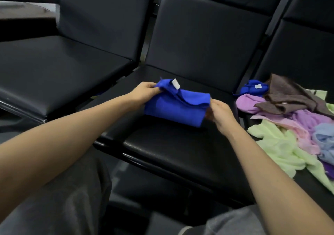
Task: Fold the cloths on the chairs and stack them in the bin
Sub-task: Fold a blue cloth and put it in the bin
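Note:
A bright blue cloth (173, 108) with a small white tag lies partly folded on the middle black chair seat (173, 153). My left hand (144, 91) pinches its upper left corner, lifted a little off the seat. My right hand (219, 110) grips the cloth's right edge. A loose heap of cloths (289, 122) covers the right chair: another blue one (253, 88), a brown one (289, 95), purple, pink, light blue and pale green ones. No bin is in view.
The left chair seat (59, 72) is bare black leather. Chair backs (207, 35) rise behind the seats. A dark table edge (21, 14) shows at the far left. My grey-trousered knees (68, 207) sit below the seats' front edge.

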A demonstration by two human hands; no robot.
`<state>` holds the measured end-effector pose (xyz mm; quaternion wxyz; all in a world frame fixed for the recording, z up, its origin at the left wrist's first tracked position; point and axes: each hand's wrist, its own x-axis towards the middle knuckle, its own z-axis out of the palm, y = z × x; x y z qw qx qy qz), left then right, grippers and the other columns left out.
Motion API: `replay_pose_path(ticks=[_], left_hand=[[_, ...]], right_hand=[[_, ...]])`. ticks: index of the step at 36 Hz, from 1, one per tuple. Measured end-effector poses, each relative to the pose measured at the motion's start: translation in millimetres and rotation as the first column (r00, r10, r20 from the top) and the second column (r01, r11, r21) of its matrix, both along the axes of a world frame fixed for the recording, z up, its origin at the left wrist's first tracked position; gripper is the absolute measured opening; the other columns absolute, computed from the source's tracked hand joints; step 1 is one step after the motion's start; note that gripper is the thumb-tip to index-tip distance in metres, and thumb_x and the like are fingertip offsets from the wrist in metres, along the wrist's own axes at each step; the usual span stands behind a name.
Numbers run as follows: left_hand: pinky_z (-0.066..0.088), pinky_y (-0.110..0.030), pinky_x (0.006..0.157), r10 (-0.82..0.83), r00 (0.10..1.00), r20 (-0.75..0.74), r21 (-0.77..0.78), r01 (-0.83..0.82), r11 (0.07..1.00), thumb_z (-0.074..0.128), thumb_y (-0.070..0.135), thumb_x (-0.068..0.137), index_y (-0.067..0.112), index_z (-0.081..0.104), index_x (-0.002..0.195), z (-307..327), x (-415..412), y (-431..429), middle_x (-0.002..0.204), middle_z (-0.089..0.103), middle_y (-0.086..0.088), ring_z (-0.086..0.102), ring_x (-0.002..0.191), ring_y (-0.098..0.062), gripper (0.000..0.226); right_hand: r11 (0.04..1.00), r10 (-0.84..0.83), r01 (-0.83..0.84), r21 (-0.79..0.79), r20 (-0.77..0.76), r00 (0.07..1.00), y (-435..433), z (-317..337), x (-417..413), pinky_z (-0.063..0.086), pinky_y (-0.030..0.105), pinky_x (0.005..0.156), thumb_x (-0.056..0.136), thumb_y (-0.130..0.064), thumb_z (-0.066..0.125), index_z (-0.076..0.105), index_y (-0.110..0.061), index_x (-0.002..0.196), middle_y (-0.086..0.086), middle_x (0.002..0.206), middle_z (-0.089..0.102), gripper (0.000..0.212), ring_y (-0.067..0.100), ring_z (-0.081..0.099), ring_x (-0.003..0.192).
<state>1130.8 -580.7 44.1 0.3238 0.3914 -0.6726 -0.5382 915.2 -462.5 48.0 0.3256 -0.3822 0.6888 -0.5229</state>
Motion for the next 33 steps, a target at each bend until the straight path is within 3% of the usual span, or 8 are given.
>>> replay_pose_path(ticks=[3,8,12,16,19,23,30,33], left_hand=[[0.045,-0.026,0.069,0.177,0.984,0.015,0.162,-0.177,0.971,0.056,0.025,0.093,0.005,0.062,0.101,-3.7,-14.4,-5.9,0.101,0.062,-0.011,0.058,0.081,-0.018,0.022],[0.041,-0.027,0.064,0.169,0.929,0.330,0.076,-0.205,0.976,0.063,0.022,0.084,0.005,0.058,0.104,-11.9,-21.0,-8.8,0.099,0.058,-0.009,0.055,0.089,-0.022,0.026],[0.039,-0.025,0.060,0.252,0.958,0.136,-0.081,-0.243,0.967,0.051,0.006,0.089,0.009,0.057,0.083,-10.9,-31.7,-10.7,0.074,0.054,-0.003,0.052,0.080,-0.019,0.009],[0.041,-0.025,0.067,0.359,0.929,-0.083,-0.023,-0.362,0.932,0.047,0.013,0.094,0.009,0.062,0.096,-1.9,-38.4,-15.6,0.088,0.058,-0.003,0.052,0.083,-0.015,0.016],[0.041,-0.027,0.072,0.341,0.937,0.074,0.105,-0.347,0.932,0.048,0.014,0.093,0.002,0.059,0.105,-11.1,-41.2,-23.2,0.097,0.058,-0.008,0.054,0.093,-0.023,0.021],[0.039,-0.026,0.068,0.269,0.936,0.226,0.105,-0.298,0.949,0.051,0.016,0.093,-0.005,0.052,0.121,-12.6,-38.6,-22.4,0.105,0.054,-0.012,0.052,0.093,-0.022,0.036],[0.044,-0.027,0.065,0.247,0.945,0.216,0.083,-0.269,0.959,0.054,0.009,0.088,0.008,0.058,0.097,-12.0,-35.6,-20.0,0.088,0.057,-0.007,0.054,0.088,-0.023,0.010],[0.046,-0.027,0.083,0.306,0.951,0.039,0.183,-0.308,0.934,0.053,0.006,0.090,0.008,0.056,0.121,-11.0,-37.2,-23.4,0.114,0.059,-0.010,0.056,0.102,-0.022,0.031]], right_hand=[[1.000,0.017,-0.021,0.015,0.214,0.977,-14.4,-5.2,10.2,0.047,0.024,0.060,0.098,-0.037,0.048,0.062,-0.020,0.091,-0.001,0.078,0.064,0.023,0.012,0.059,0.067],[0.988,-0.026,0.030,0.149,-0.028,0.999,-33.6,-25.3,21.8,0.042,0.020,0.060,0.090,-0.010,0.061,0.065,-0.009,0.095,0.006,0.091,0.062,0.006,0.015,0.057,0.078],[0.988,-0.152,0.153,-0.024,0.042,0.987,-40.5,-22.3,21.1,0.045,0.017,0.066,0.092,-0.007,0.058,0.061,-0.003,0.116,0.007,0.103,0.061,0.025,0.017,0.056,0.093],[0.955,-0.246,0.259,-0.143,0.100,0.964,-45.9,-12.7,15.7,0.048,0.021,0.082,0.094,-0.016,0.055,0.058,-0.016,0.120,0.000,0.113,0.059,0.026,0.013,0.056,0.101],[0.973,-0.229,0.231,-0.006,0.120,0.966,-51.1,-17.2,10.9,0.046,0.034,0.099,0.094,-0.024,0.055,0.041,-0.016,0.139,0.005,0.134,0.050,0.048,0.020,0.053,0.115],[0.968,-0.192,0.182,0.171,0.044,0.981,-49.8,-29.5,11.8,0.044,0.034,0.097,0.091,-0.015,0.058,0.039,-0.006,0.140,0.014,0.137,0.048,0.054,0.027,0.052,0.119],[0.976,-0.211,0.209,0.055,0.032,0.977,-43.1,-28.0,11.1,0.047,0.026,0.086,0.085,0.005,0.051,0.048,-0.014,0.134,0.007,0.129,0.056,0.052,0.020,0.057,0.108],[0.960,-0.230,0.262,-0.098,0.254,0.939,-43.7,-22.9,10.0,0.052,0.030,0.088,0.087,0.004,0.053,0.051,-0.022,0.132,0.001,0.116,0.060,0.052,0.019,0.062,0.103]])
